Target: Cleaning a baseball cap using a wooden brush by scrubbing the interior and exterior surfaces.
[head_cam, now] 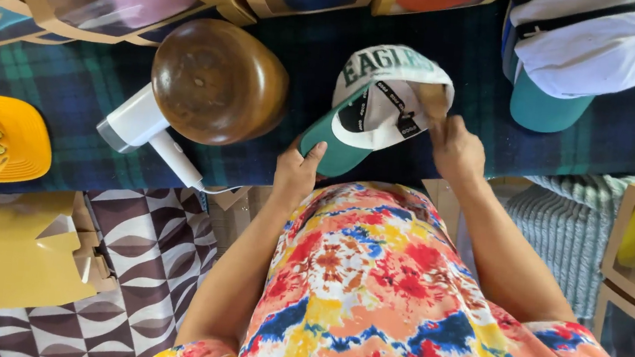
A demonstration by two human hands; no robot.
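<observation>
**Head view: 2 hands working a cap over the table edge**

The left hand (299, 170) is pinching the green brim of the white-and-green cap (387, 100), closed on it. The right hand (456, 147) is reaching into the crown, fingers hidden, so its closure cannot be told. Left of the grip, a wooden hat block (218, 80) is lying on the plaid cloth (70, 85). Judged best practice: keeping the brim steady while shaping the crown.

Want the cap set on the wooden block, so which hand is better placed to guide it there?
Probably the left hand: it grips the cap by its green brim, on the side nearest the wooden block.
</observation>
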